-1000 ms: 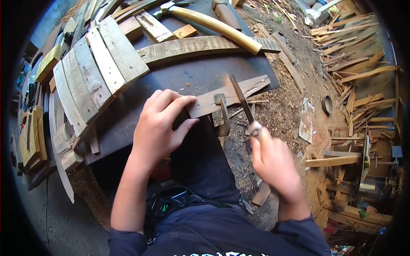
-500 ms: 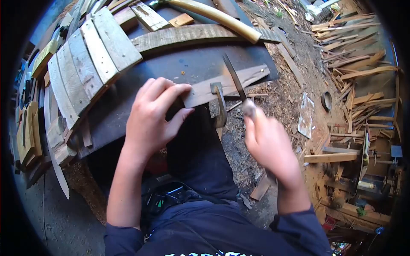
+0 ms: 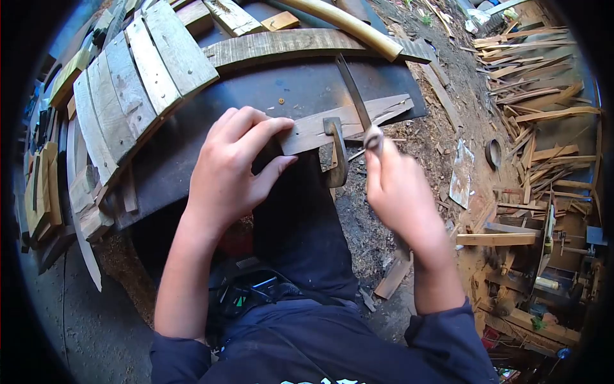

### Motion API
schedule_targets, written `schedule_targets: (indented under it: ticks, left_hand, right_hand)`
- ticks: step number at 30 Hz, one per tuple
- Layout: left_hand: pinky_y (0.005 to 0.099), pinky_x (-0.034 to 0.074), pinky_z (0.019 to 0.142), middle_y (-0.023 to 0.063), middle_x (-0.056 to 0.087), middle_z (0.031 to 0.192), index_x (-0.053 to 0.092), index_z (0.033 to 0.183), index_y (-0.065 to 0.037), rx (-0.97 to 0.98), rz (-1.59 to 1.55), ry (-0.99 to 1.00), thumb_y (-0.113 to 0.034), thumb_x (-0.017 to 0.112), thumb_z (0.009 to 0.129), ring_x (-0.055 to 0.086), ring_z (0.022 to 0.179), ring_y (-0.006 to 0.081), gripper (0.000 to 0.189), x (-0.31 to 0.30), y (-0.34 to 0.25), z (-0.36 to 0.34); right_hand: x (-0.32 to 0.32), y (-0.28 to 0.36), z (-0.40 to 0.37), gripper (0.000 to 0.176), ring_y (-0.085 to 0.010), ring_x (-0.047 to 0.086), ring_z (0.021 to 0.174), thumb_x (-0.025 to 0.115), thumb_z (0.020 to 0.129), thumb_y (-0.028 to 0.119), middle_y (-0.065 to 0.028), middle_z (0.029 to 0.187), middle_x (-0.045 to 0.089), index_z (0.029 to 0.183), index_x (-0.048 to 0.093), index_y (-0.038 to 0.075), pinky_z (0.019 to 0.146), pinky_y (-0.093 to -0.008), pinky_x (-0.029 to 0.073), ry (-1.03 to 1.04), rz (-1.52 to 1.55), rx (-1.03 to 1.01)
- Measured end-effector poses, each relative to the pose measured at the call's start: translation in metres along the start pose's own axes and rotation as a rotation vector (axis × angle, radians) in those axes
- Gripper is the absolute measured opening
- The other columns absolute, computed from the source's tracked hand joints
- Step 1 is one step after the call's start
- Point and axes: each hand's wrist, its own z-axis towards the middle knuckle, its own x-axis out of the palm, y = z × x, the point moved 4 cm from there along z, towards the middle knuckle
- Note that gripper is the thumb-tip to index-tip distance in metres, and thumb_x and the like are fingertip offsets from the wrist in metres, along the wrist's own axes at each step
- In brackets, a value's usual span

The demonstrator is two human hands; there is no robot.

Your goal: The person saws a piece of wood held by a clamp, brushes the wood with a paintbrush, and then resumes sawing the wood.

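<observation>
A short weathered board lies along the near edge of a dark metal tabletop. A C-clamp grips it around its middle. My left hand holds the board's left end, index finger on top and thumb at the near side. My right hand is closed around the handle of a long, narrow, dark tool that looks like a file. Its blade crosses the board at a slant, right of the clamp, tip pointing away from me. Slight blur hides whether the blade touches the wood.
A panel of nailed grey slats stands at the left of the table. Behind the board lie a curved plank and a pale wooden handle. Wood chips cover the ground, with a pile of wood strips at right.
The file has shifted slightly, its tip now farther from me. My left hand keeps its hold on the board. The whole view has moved a little.
</observation>
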Motion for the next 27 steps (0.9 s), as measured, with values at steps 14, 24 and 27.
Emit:
schedule_targets:
  ticks: [14,24,27]
  left_hand:
    - [0.0411,0.053,0.084,0.0096,0.067,0.099,0.074,0.115,-0.006,0.0,0.001,-0.005,-0.008,0.09,0.072,0.063,0.093,0.03,0.045,-0.003,-0.003,0.0]
    - [0.0422,0.055,0.085,0.0118,0.068,0.101,0.076,0.116,-0.006,-0.012,0.004,0.02,-0.008,0.089,0.073,0.065,0.095,0.032,0.045,-0.004,0.0,-0.001]
    - [0.0459,0.054,0.092,0.0136,0.068,0.106,0.073,0.114,-0.007,0.064,-0.004,-0.037,-0.018,0.086,0.077,0.066,0.103,0.0349,0.041,0.002,0.01,-0.004]
  right_hand:
    - [0.001,-0.008,-0.042,0.019,-0.0535,0.069,0.069,0.055,0.106,0.019,-0.0326,0.073,0.068,0.105,0.056,0.0,0.064,-0.064,0.055,0.04,0.046,0.046]
    - [0.006,-0.004,-0.035,0.023,-0.0537,0.069,0.074,0.054,0.107,0.021,-0.0308,0.077,0.069,0.11,0.059,-0.001,0.066,-0.063,0.054,-0.01,0.05,0.038]
    - [0.001,-0.009,-0.05,0.028,-0.0532,0.067,0.072,0.05,0.108,0.023,-0.0332,0.076,0.065,0.111,0.062,-0.002,0.061,-0.0601,0.048,0.078,0.092,0.162]
